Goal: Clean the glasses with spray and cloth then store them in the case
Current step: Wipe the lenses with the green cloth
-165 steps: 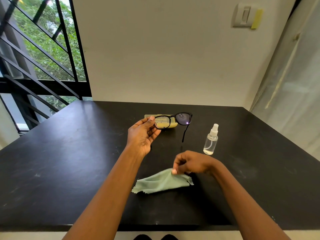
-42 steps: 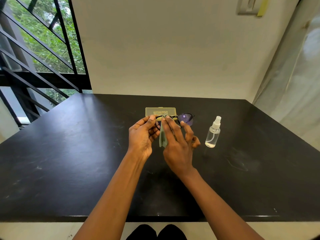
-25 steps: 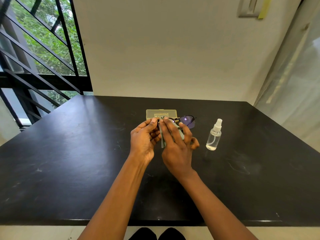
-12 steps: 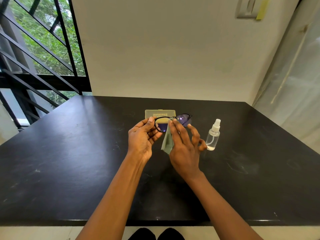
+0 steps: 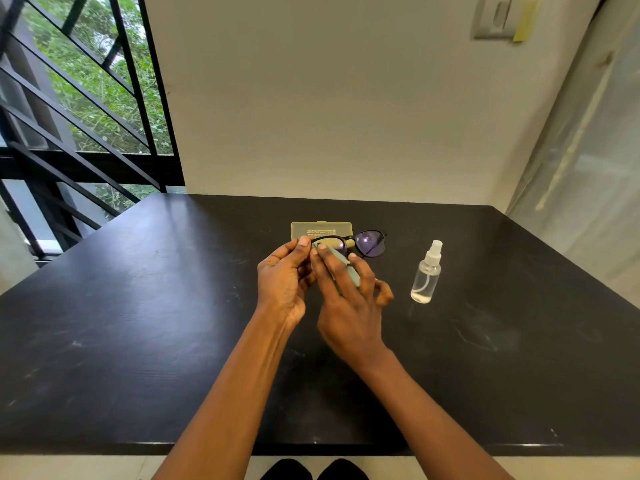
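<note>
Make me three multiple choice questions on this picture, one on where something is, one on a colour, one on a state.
1. Where does the spray bottle stand?
A. right of the hands
B. left of the hands
C. on the case

2. What colour is the cloth?
A. red
B. pale green
C. black

3. What state is the case in?
A. held in the left hand
B. standing on end
C. lying flat on the table

Answers: 1 A, the bottle is upright to the right of the right hand. 2 B, pale green shows between the fingers wiping the glasses. 3 C, it lies beyond the left hand, which holds the glasses.
</note>
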The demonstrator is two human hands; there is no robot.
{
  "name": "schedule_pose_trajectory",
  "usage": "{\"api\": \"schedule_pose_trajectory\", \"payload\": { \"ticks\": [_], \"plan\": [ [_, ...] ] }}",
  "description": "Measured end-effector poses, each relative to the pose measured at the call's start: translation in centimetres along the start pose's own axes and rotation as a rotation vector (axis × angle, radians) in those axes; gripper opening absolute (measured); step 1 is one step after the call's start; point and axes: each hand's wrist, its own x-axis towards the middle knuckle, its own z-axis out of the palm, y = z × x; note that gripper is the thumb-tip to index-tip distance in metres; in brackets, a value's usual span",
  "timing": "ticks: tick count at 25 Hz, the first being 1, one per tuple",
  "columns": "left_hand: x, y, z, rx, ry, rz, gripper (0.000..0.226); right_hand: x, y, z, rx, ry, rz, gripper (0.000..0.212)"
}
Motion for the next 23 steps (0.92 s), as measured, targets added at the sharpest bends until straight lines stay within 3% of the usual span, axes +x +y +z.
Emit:
{"api": "schedule_pose_trajectory", "payload": {
  "ticks": [5, 15, 19, 23],
  "plan": [
    [0.1, -0.1, -0.1, -0.029, 0.012, -0.009, 0.012, -0.9, 0.8, -0.4, -0.094, 0.023, -0.004, 0.06],
    [-0.2, 0.2, -0.3, 0.003, -0.016, 0.007, 0.013, 0.2, 1.2, -0.6, -0.054, 0.009, 0.122, 0.065],
    [-0.2, 0.3, -0.3, 0.016, -0.022, 0.017, 0.014, 0.9, 1.2, -0.1, 0.054, 0.011, 0.138, 0.054],
    [-0.2, 0.1, -0.4, -0.013, 0.001, 0.009, 0.013, 0.9, 1.4, 0.1, 0.109, 0.133, 0.141, 0.039]
  ]
}}
